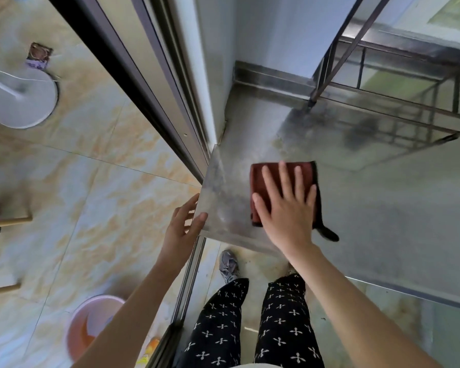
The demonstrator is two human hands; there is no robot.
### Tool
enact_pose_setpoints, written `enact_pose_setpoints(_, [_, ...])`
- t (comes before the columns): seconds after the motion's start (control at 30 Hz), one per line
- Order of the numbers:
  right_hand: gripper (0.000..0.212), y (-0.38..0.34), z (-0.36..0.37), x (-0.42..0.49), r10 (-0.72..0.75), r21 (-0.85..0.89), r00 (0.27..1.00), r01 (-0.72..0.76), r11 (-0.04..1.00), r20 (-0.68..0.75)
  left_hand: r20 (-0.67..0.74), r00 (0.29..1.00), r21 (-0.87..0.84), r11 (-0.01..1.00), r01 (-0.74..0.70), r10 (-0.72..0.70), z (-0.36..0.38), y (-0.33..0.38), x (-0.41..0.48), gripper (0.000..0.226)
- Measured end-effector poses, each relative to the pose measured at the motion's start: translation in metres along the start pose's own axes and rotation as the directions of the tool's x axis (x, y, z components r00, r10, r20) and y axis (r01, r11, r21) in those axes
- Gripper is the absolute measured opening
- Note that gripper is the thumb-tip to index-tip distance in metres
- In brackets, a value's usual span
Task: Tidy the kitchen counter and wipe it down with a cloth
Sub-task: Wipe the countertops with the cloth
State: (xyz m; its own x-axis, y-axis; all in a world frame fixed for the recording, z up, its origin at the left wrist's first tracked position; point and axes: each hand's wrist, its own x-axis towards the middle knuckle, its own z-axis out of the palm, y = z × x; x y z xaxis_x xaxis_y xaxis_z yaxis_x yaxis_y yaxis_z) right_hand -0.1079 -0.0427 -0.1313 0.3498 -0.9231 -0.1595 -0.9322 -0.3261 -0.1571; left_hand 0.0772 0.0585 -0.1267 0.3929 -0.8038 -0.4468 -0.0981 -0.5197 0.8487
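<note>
Steel counter (356, 208), bare of clutter, runs from a sliding-door frame (154, 102) toward a window grille. I have my right hand (284, 205) spread flat, fingers open, pressing the folded red cloth (260, 179) onto the counter near its left corner; nothing is gripped, since a flat palm spreads wiping pressure. My left hand (181, 224) lies loosely open against the counter's edge, thumb on top, probably for bracing.

I see both forearms bare, no sleeves, black trousers (282, 328) dotted with small white cross motifs, and one grey laced trainer (229, 265) down below.
</note>
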Motion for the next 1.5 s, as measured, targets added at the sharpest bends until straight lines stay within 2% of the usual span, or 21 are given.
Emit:
enact_pose_setpoints(0.07, [0.059,-0.011,0.0,0.002,0.125,0.045,0.992,-0.124,0.991,-0.027,0.025,1.0,-0.004,1.0,-0.002,0.002,-0.001,-0.002,0.002,0.039])
enact_pose_setpoints(0.13, [0.058,-0.034,0.004,-0.012,0.141,0.065,0.99,-0.14,0.988,-0.023,0.04,0.999,-0.017,1.0,0.012,-0.011,0.0,-0.003,0.002,0.042])
enact_pose_setpoints(0.23, [0.059,-0.056,0.011,-0.046,-0.034,0.007,0.999,0.034,0.999,0.023,0.058,0.998,-0.056,0.998,0.012,-0.009,0.001,-0.002,0.002,0.042])
enact_pose_setpoints(0.3, [0.06,-0.042,0.01,-0.047,-0.198,-0.023,0.978,0.2,0.979,0.068,0.07,0.997,-0.074,0.997,0.022,-0.017,-0.001,-0.002,0.004,0.04])
enact_pose_setpoints(0.37, [0.059,-0.018,0.006,-0.026,-0.269,-0.055,0.961,0.272,0.961,0.065,0.079,0.996,-0.103,0.994,0.048,-0.04,-0.005,-0.003,0.006,0.038])
enact_pose_setpoints(0.53, [0.061,-0.024,-0.004,0.028,0.09,0.046,0.995,-0.088,0.995,-0.034,0.071,0.997,-0.094,0.995,0.042,-0.036,-0.005,0.0,0.004,0.036])
enact_pose_setpoints(0.6, [0.06,-0.042,0.0,0.016,0.017,0.038,1.0,-0.016,0.999,-0.025,0.024,0.999,-0.074,0.996,0.043,-0.041,-0.002,0.0,0.001,0.038])
enact_pose_setpoints(0.7, [0.058,-0.032,0.002,-0.003,-0.312,-0.03,0.949,0.313,0.949,0.032,-0.071,0.997,0.027,1.0,-0.001,0.003,0.003,-0.001,-0.002,0.053])
enact_pose_setpoints(0.77, [0.058,-0.004,-0.003,0.012,-0.44,-0.068,0.896,0.444,0.894,0.067,-0.116,0.989,0.125,0.989,-0.074,0.088,0.008,0.005,0.002,0.063])
enact_pose_setpoints(0.8, [0.058,0.01,-0.006,0.026,-0.418,-0.084,0.907,0.421,0.903,0.049,-0.134,0.979,0.19,0.974,-0.123,0.15,0.012,0.009,0.007,0.064])
enact_pose_setpoints(0.87, [0.059,0.033,-0.015,0.058,-0.22,-0.06,0.975,0.218,0.974,-0.022,-0.132,0.956,0.368,0.909,-0.198,0.261,0.024,0.02,0.021,0.062])
enact_pose_setpoints(0.93, [0.058,0.042,-0.021,0.083,0.017,0.013,0.999,-0.016,1.0,-0.038,-0.075,0.934,0.583,0.775,-0.244,0.351,0.039,0.027,0.035,0.059])
enact_pose_setpoints(1.0, [0.057,0.034,-0.02,0.091,0.11,0.039,0.993,-0.108,0.993,-0.049,-0.029,0.922,0.717,0.65,-0.25,0.386,0.049,0.029,0.043,0.06])
enact_pose_setpoints(1.03, [0.057,0.029,-0.018,0.088,0.083,0.03,0.994,-0.082,0.996,-0.065,-0.026,0.922,0.744,0.624,-0.24,0.386,0.052,0.029,0.045,0.061])
enact_pose_setpoints(1.1, [0.056,0.028,-0.014,0.076,-0.089,-0.01,0.992,0.088,0.996,-0.092,-0.036,0.922,0.75,0.621,-0.23,0.385,0.052,0.027,0.046,0.061])
enact_pose_setpoints(1.17, [0.056,0.04,-0.014,0.068,-0.308,-0.062,0.951,0.305,0.95,-0.034,-0.026,0.925,0.747,0.622,-0.233,0.378,0.052,0.027,0.046,0.062])
enact_pose_setpoints(1.23, [0.058,0.055,-0.017,0.081,-0.415,-0.099,0.91,0.414,0.905,0.005,-0.019,0.925,0.755,0.612,-0.236,0.38,0.051,0.028,0.045,0.063])
enact_pose_setpoints(1.27, [0.058,0.056,-0.019,0.092,-0.393,-0.102,0.919,0.39,0.915,-0.013,-0.016,0.924,0.762,0.603,-0.236,0.383,0.051,0.028,0.045,0.063])
enact_pose_setpoints(1.4, [0.059,0.016,-0.021,0.12,-0.051,0.011,0.993,0.053,0.999,-0.104,-0.032,0.92,0.785,0.579,-0.218,0.39,0.052,0.028,0.045,0.061])
enact_pose_setpoints(1.43, [0.059,0.001,-0.02,0.12,-0.054,0.025,0.995,0.056,0.998,-0.082,-0.039,0.921,0.784,0.583,-0.211,0.387,0.053,0.029,0.045,0.061])
enact_pose_setpoints(1.5, [0.06,-0.016,-0.016,0.116,-0.244,-0.016,0.969,0.244,0.97,-0.029,-0.032,0.922,0.788,0.577,-0.214,0.386,0.052,0.029,0.045,0.061])
